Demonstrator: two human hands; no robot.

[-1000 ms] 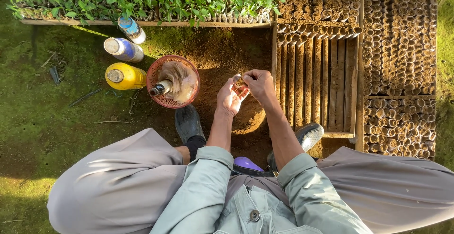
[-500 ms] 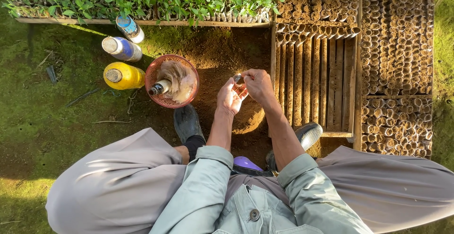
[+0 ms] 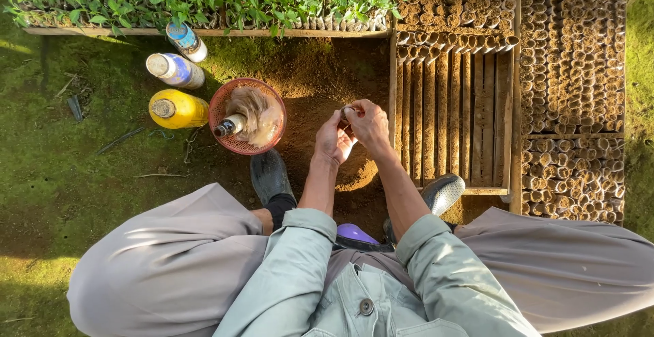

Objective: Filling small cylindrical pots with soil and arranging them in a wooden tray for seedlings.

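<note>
Fingers of both hands pinched shut on small soil pot point(image 3: 348, 113), forearms raised over dirt mound point(image 3: 357, 173).

Person seen from above. Jacket: pale grey-green, collar open, one dark round button point(image 3: 366, 306) on the front placket. Sleeves point(image 3: 300, 242) rolled or pushed up to the elbow, cuffs folded; forearms bare. Left hand point(image 3: 332, 141) and right hand point(image 3: 368, 122) ungloved. Trousers point(image 3: 163, 262): loose, light grey-beige, creased at both knees. Dark sock above the left shoe point(image 3: 270, 175), black and rounded; right shoe point(image 3: 441, 193) dark, possibly perforated, glare hides detail.
</note>
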